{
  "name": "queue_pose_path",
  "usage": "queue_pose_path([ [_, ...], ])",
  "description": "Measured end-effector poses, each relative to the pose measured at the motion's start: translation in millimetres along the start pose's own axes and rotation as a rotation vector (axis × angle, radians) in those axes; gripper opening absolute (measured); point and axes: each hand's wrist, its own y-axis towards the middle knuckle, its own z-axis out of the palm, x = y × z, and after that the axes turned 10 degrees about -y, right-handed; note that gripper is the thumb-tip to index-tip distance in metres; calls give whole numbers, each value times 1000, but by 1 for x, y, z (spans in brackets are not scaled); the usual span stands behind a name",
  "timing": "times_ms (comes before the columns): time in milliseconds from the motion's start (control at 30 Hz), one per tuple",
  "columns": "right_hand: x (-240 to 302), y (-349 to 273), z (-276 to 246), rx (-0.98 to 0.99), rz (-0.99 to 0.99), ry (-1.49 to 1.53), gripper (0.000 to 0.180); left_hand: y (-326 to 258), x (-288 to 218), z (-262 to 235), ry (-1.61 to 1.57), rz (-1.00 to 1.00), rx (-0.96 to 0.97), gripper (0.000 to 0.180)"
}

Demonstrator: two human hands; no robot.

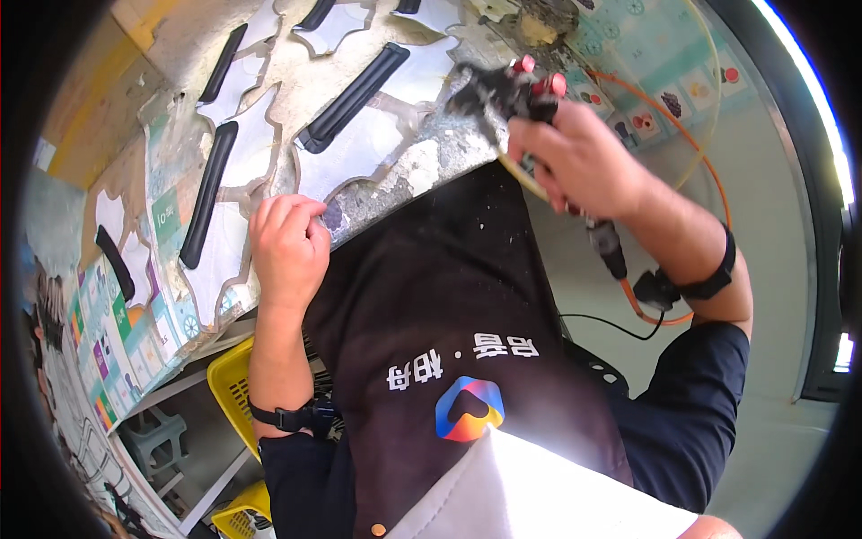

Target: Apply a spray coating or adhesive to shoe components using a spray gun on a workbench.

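Observation:
My right hand (584,162) is wrapped round a dark spray gun (507,94) with red knobs, held above the right end of the worktable. Its hose connection hangs below the hand. My left hand (290,242) rests at the table's near edge with its fingers curled in; whatever they may hold is hidden. Beyond it lies a flat white cut piece (355,162) with a jagged outline, with a glossy black padded strip (355,97) on top. Left of that hand, a long black strip (209,196) lies across another white piece (251,148).
Several similar pieces and strips spread over the stained worktable (422,166). An orange hose (714,175) loops down at the right beside the pale wall. Below the table at the left are a yellow basket (232,395) and a grey plastic stool (157,440). A dark apron (431,269) covers my lap.

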Motion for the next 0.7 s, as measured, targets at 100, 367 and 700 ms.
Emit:
queue_pose_path([
  [100,-18,16,-18,-42,68,60,30,0,0,0,2,7,-1,16],
  [367,-33,27,-22,-86,-1,80,34,10,-8,-7,-28,-39,-30,11],
  [700,-48,37,-23,-122,-16,96,33,97,22,27,87,-221,286,32],
])
